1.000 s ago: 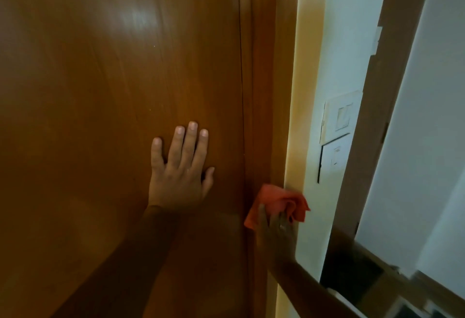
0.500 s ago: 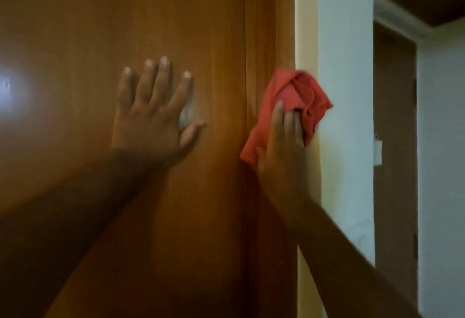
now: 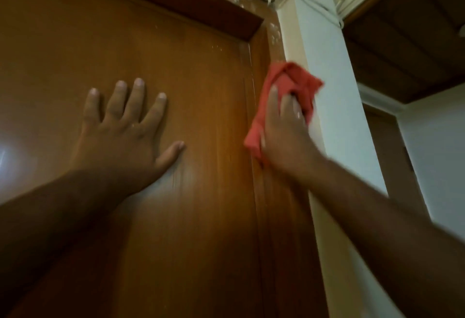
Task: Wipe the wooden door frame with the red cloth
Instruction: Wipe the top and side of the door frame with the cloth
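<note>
The wooden door frame [image 3: 275, 48] runs up the right side of the brown door [image 3: 176, 78] and turns across its top. White dusty specks mark the frame's upper corner. My right hand [image 3: 284, 131] presses the crumpled red cloth [image 3: 297, 83] flat against the frame's upright, a little below that corner. Cloth sticks out above and to the left of my fingers. My left hand [image 3: 125, 131] lies flat on the door panel with fingers spread, holding nothing.
A pale wall edge [image 3: 324, 66] stands right beside the frame. Thin cables [image 3: 314, 3] run along the wall above the door. A dark wooden ceiling panel [image 3: 407, 30] and another doorway [image 3: 392, 156] lie to the right.
My right hand has slid the red cloth up the frame from about switch height to near the top corner. My left hand has shifted higher on the door, and my view has tilted upward.
</note>
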The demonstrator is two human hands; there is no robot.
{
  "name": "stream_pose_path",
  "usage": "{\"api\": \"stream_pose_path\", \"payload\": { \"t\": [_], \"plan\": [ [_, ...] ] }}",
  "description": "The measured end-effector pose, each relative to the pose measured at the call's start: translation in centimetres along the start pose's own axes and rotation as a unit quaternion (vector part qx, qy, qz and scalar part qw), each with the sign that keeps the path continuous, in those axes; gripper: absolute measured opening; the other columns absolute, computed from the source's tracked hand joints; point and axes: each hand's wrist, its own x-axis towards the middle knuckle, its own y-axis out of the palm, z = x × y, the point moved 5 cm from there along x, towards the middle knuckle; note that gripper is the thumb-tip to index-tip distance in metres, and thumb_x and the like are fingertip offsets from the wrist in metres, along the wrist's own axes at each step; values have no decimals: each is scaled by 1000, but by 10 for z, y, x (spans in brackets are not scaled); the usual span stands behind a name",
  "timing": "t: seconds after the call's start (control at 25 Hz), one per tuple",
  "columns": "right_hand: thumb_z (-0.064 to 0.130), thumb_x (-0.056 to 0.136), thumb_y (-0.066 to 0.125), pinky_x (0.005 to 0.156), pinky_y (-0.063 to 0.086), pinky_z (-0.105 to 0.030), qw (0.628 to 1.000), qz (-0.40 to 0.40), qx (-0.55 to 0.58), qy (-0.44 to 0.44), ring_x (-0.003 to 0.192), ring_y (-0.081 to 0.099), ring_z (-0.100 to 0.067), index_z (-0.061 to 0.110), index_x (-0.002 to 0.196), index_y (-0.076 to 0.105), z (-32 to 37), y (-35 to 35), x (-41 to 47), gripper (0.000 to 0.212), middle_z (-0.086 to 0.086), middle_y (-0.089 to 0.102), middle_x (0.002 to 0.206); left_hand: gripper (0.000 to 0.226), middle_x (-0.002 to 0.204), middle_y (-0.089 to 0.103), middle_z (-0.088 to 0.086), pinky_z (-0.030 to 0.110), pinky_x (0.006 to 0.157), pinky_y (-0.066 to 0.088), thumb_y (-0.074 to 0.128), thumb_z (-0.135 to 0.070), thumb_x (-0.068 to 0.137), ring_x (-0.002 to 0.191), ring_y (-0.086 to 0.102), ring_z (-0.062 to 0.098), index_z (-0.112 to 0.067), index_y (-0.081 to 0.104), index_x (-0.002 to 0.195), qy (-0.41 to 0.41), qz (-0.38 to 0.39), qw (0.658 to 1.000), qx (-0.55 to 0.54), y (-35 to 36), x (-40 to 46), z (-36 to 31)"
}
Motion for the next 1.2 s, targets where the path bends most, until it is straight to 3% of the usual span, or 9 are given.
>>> {"api": "stream_pose_path", "payload": {
  "t": [0.12, 0.24, 0.44, 0.6, 0.68, 0.8, 0.96, 1.12, 1.2],
  "plan": [
    [27, 89, 64, 117, 21, -52, 991, 58, 106, 57, 146, 8, -41, 11, 154, -8, -9, 0, 121, 99, -21, 1, 161, 86, 158, 27, 23, 63, 112, 17, 23, -74, 88, 145, 25, 42, -19, 26, 154, 6, -6, 1000, 0, 1, -1, 1],
    [26, 90, 62, 117, 20, -51, 989, 84, 107, 52, 147, 8, -40, 9, 154, -8, -10, 5, 136, 96, -21, 2, 161, 85, 158, 28, 23, 63, 113, 15, 21, -73, 89, 145, 25, 41, -19, 27, 153, 8, 2, 1000, -2, -3, -1, 2],
    [30, 87, 62, 114, 18, -47, 988, 57, 138, 38, 145, 19, -32, 14, 155, -1, 7, 6, -49, 95, -16, 11, 161, 85, 158, 29, 24, 63, 113, 13, 20, -72, 89, 145, 25, 42, -17, 30, 152, -3, 25, 1000, -15, -6, -4, -1],
    [33, 84, 65, 92, 44, -56, 996, 70, 26, 44, 112, 57, -54, -8, 140, 40, 23, 4, -145, 73, -38, 51, 132, 85, 159, 28, 25, 65, 113, 13, 19, -70, 88, 146, 24, 43, -15, 31, 152, 2, 49, 998, -25, -12, -3, -3],
    [31, 84, 70, 97, 44, -55, 995, 86, 1, 46, 120, 52, -52, -4, 146, 28, 22, 4, -118, 82, -36, 44, 140, 87, 160, 27, 23, 64, 114, 13, 17, -73, 87, 147, 23, 42, -17, 30, 153, 16, 58, 998, -24, -12, 0, -1],
    [32, 97, 50, 111, 35, -46, 996, 55, 17, 71, 137, 36, -37, 10, 155, -1, 20, -2, -34, 80, -23, 24, 154, 92, 161, 23, 21, 62, 116, 13, 8, -78, 84, 149, 20, 39, -21, 24, 155, 32, 47, 998, 4, -13, 13, 23],
    [31, 86, 67, 111, 32, -51, 991, 33, 46, 120, 139, 29, -40, 11, 155, 1, 14, -8, 83, 97, -23, 24, 154, 100, 165, 14, 16, 59, 117, 6, -3, -84, 77, 151, 11, 35, -25, 11, 156, 9, 42, 999, 21, -13, 45, 69],
    [24, 79, 76, 112, 31, -51, 981, 96, 94, 141, 142, 23, -41, 10, 154, -10, -2, -3, 151, 115, -22, 15, 158, 100, 166, 10, 13, 60, 118, 4, -3, -87, 76, 152, 7, 33, -28, 7, 156, 3, 34, 999, -12, -9, 54, 79],
    [15, 79, 75, 107, 39, -50, 963, 119, 177, 167, 137, 31, -40, 11, 152, -17, -9, -5, 179, 117, -21, 19, 156, 100, 166, 10, 12, 59, 118, 5, -2, -87, 76, 152, 7, 32, -28, 8, 156, 7, 32, 999, -21, -8, 52, 80]
  ]
}}
